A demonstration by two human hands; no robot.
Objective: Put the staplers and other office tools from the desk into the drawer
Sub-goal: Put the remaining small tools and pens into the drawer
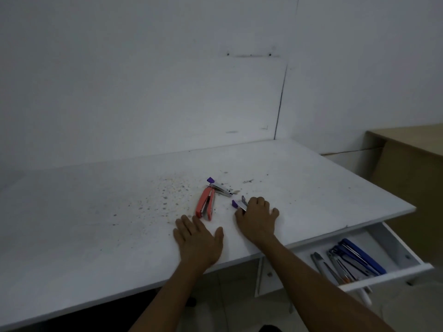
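While no writing is legible, the right hand (257,218) curls over a purple-tipped stapler (239,204) on the desk (96,212); the left hand (196,238) lies flat, fingers spread, touching the pink stapler (205,204), with the drawer (395,245) open

Looking forward and down from head height, close over the desk's (96,212) near edge, facing the wall.

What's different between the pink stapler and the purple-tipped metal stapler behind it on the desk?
The pink stapler has a coloured body; the purple-tipped metal stapler is bare silver with only a purple end. The pink one looks larger. It points away from the person, while the metal one lies crosswise. Both rest on the white desk, untouched.
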